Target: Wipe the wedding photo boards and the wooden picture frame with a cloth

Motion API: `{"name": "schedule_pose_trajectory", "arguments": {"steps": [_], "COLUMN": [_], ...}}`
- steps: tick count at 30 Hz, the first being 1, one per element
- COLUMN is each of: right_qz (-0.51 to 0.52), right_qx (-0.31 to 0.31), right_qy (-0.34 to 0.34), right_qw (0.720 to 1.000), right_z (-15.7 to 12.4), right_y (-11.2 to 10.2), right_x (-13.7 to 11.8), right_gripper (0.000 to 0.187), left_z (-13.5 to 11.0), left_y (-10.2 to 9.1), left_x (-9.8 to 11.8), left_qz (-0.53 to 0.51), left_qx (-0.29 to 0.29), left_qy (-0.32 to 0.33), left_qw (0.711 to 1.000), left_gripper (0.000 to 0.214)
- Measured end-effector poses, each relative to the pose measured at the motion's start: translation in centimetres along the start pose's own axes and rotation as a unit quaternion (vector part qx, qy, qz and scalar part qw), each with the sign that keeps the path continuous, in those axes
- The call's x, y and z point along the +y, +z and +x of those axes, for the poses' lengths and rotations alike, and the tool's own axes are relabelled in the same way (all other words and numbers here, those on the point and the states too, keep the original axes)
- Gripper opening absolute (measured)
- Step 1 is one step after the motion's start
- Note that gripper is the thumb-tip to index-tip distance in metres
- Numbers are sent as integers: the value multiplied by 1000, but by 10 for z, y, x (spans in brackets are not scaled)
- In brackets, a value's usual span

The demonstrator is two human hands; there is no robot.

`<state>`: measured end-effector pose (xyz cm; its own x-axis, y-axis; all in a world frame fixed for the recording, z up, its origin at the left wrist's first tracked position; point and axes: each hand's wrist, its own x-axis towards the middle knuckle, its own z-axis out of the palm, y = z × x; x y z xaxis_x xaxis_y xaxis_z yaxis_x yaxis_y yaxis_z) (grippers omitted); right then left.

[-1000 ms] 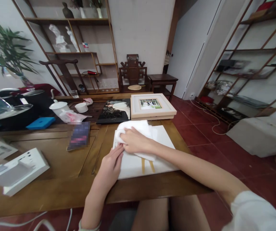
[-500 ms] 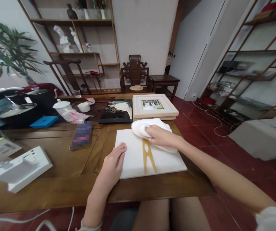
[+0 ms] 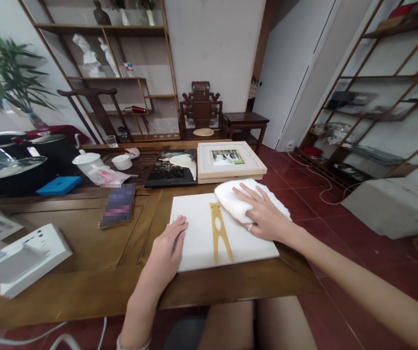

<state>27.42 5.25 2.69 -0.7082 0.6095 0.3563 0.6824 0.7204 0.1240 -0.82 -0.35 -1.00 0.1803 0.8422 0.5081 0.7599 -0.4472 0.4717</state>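
A white flat board (image 3: 198, 238) with a gold clothespin-like stand (image 3: 218, 233) on it lies on the wooden table (image 3: 85, 272) in front of me. My left hand (image 3: 168, 245) rests flat on the board's left edge, fingers stretched out. My right hand (image 3: 263, 214) presses flat on a folded white cloth (image 3: 233, 199) at the board's right far corner, fingers spread, a ring on one finger.
Behind the board lie a pale framed photo (image 3: 231, 163) and a dark photo print (image 3: 174, 170). At left are a white box (image 3: 23, 257), a blue box (image 3: 59, 184), dark pots with lids (image 3: 15, 167), a white teapot (image 3: 87, 163). Shelves line both walls.
My right hand has swept the cloth from the board's left far corner across to its right side, uncovering the gold stand. My left hand has stayed on the left edge.
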Motion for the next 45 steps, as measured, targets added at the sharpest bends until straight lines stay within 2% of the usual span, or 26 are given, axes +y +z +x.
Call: {"name": "schedule_pose_trajectory", "arguments": {"steps": [3, 6, 9, 13, 15, 17, 21, 24, 27, 30, 32, 36, 39, 42, 45], "right_qz": [47, 54, 54, 87, 112, 129, 132, 134, 141, 135, 127, 116, 128, 162, 193], "right_qx": [-15, -44, -90, -138, -152, -148, -102, -93, -91, -81, -77, -113, -157, -194, -212], "right_qy": [16, 26, 30, 48, 40, 36, 32, 25, 27, 38, 39, 25, 31, 8, 4], "right_qw": [999, 997, 994, 985, 981, 980, 985, 986, 986, 987, 988, 987, 979, 968, 958], "right_z": [12, 17, 6, -24, -38, -44, -31, -3, 25, 40, 39, 13, -20, -49, -57], "right_y": [13, 14, 3, -24, -35, -39, -25, -7, 7, 14, 14, -1, -27, -55, -69], "right_x": [-1, -4, -21, -61, -76, -79, -52, -20, 3, 11, 9, -15, -47, -74, -78], "right_gripper": [28, 24, 18, 14, 12, 11, 22, 34, 36, 32, 29, 24, 22, 23, 24], "left_z": [0, 0, -1, -1, -1, -1, -1, -1, -1, -1, -1, -1, -1, -1, -1], "left_y": [0, 0, 0, 1, 1, 1, 0, -1, -2, -3, -3, -2, -1, -1, -2], "left_x": [0, -1, -1, -2, -2, -2, -2, 0, 1, 2, 2, 2, 1, 0, 0], "left_qz": [1, 0, 0, -1, 0, 0, -7, -14, -15, -14, -14, -14, -11, -9, -9], "left_qx": [-3, -3, -3, -5, -4, -4, -4, -13, -22, -25, -27, -26, -25, -24, -24], "left_qy": [1, 0, -2, 2, 6, 9, 0, -14, -26, -29, -29, -30, -30, -28, -26], "left_qw": [1000, 1000, 1000, 1000, 1000, 1000, 1000, 1000, 999, 999, 999, 999, 999, 999, 999], "left_gripper": [29, 29, 30, 29, 29, 30, 30, 30, 30, 31, 31, 31, 30, 29, 28]}}
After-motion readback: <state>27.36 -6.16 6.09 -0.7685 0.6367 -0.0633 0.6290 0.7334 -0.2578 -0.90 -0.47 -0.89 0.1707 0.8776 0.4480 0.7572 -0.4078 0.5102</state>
